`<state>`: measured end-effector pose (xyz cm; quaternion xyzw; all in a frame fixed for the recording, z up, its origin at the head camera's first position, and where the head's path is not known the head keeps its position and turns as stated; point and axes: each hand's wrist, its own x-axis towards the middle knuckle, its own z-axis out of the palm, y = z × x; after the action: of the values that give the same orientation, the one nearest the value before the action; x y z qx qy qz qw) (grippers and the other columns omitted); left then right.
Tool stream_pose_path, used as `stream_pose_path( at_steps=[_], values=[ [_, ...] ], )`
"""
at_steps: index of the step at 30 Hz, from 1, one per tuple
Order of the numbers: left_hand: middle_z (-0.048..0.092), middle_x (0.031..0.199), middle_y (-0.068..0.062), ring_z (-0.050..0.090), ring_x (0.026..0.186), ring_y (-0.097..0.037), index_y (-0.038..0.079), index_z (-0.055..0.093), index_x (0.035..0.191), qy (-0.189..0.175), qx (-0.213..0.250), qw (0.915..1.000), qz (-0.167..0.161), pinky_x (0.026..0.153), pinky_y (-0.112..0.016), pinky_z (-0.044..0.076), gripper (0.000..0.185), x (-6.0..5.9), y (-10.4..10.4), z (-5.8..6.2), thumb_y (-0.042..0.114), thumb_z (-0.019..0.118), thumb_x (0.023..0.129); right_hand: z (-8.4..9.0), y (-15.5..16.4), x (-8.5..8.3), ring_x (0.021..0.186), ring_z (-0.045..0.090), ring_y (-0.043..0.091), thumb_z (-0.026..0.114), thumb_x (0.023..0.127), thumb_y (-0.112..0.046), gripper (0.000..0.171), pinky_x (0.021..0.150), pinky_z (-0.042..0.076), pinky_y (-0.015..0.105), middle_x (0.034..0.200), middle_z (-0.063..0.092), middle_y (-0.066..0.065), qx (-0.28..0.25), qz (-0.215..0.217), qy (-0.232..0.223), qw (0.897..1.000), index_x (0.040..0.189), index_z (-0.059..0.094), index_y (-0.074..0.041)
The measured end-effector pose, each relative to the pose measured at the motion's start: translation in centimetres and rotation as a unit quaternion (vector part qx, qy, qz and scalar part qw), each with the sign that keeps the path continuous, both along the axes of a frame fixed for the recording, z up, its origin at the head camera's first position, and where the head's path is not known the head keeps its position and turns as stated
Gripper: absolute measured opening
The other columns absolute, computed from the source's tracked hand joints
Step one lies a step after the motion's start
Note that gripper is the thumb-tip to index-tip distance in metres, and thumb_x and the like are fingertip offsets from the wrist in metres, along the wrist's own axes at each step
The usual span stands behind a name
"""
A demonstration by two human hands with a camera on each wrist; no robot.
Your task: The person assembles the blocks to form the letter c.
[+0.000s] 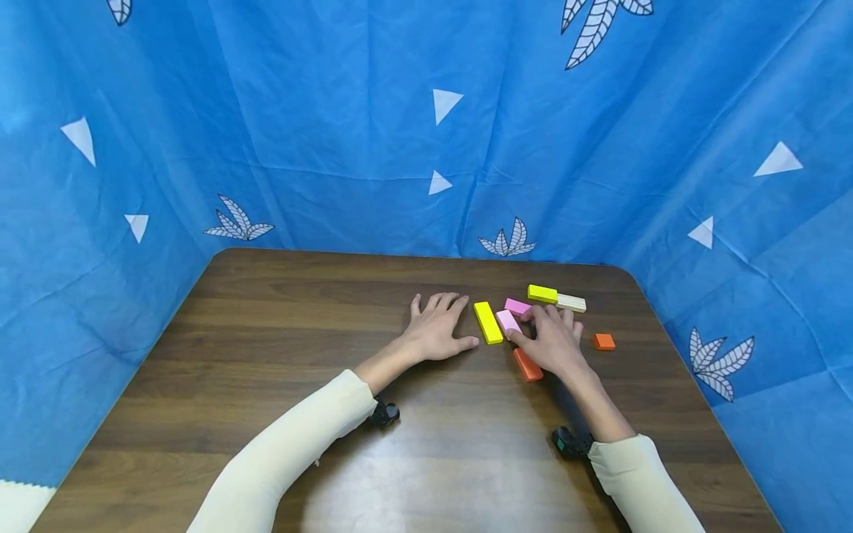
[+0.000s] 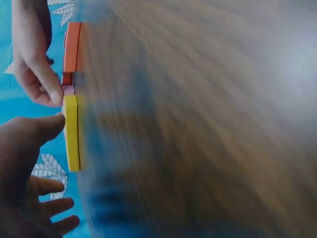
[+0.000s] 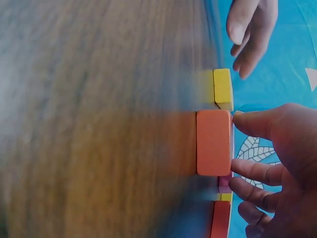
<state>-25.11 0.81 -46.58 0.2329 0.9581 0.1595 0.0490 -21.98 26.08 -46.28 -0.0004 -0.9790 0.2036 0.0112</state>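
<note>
My left hand [image 1: 448,323] lies flat on the brown table [image 1: 280,348], fingers spread, with the thumb just short of a long yellow block [image 1: 488,322]. In the left wrist view that yellow block [image 2: 72,133] sits beside my thumb. My right hand [image 1: 522,326] pinches the near end of a pink block [image 1: 508,320] between thumb and forefinger. A long orange block [image 1: 527,364] lies by the heel of that hand and fills the right wrist view, where the orange block [image 3: 214,143] sits in front of my fingers [image 3: 252,171].
A second pink block [image 1: 517,306], a yellow block [image 1: 542,293] and a cream block [image 1: 571,302] lie behind my right hand. A small orange block [image 1: 604,341] sits to its right. Blue cloth [image 1: 373,148] walls the table on three sides.
</note>
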Motion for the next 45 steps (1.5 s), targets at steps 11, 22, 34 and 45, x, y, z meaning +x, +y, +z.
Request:
stream_pose_path(
  at_steps=[11, 22, 34, 45],
  values=[
    [0.046, 0.166, -0.007, 0.042, 0.155, -0.03, 0.018, 0.04, 0.167, 0.004, -0.003, 0.9998, 0.017, 0.127, -0.075, 0.02, 0.098, -0.2, 3.2, -0.2, 0.071, 0.073, 0.091, -0.1, -0.7, -0.2, 0.117, 0.043, 0.041, 0.083, 0.093, -0.043, 0.048, 0.097, 0.027, 0.063, 0.117, 0.065, 0.018, 0.012, 0.007, -0.001, 1.0, 0.123, 0.069, -0.008],
    [0.046, 0.166, -0.007, 0.041, 0.156, -0.028, 0.013, 0.038, 0.167, 0.019, -0.032, 0.9992, 0.015, 0.128, -0.072, 0.019, 0.099, -0.3, 4.8, -0.8, 0.072, 0.068, 0.093, -0.2, -0.9, -0.6, 0.116, 0.044, 0.04, 0.081, 0.095, -0.04, 0.045, 0.096, 0.028, 0.061, 0.118, 0.068, 0.017, 0.009, 0.004, 0.01, 1.0, 0.124, 0.069, -0.008],
    [0.048, 0.161, -0.008, 0.039, 0.153, -0.031, 0.016, 0.042, 0.165, 0.021, -0.02, 0.9994, 0.017, 0.128, -0.07, 0.02, 0.094, -0.4, 4.8, -0.8, 0.067, 0.072, 0.093, -0.6, -1.0, -0.7, 0.112, 0.049, 0.04, 0.082, 0.096, -0.039, 0.047, 0.097, 0.03, 0.061, 0.122, 0.074, 0.018, 0.02, 0.005, 0.012, 1.0, 0.127, 0.07, -0.006],
    [0.053, 0.153, -0.003, 0.039, 0.147, -0.028, 0.019, 0.051, 0.154, 0.027, 0.011, 0.9994, -0.019, 0.125, -0.065, 0.027, 0.082, -1.1, 4.3, -0.7, 0.06, 0.079, 0.089, -0.5, -0.9, -0.7, 0.118, 0.049, 0.043, 0.079, 0.097, -0.032, 0.042, 0.098, 0.031, 0.063, 0.128, 0.07, 0.022, 0.028, 0.009, 0.013, 0.999, 0.128, 0.069, -0.005]
  ],
)
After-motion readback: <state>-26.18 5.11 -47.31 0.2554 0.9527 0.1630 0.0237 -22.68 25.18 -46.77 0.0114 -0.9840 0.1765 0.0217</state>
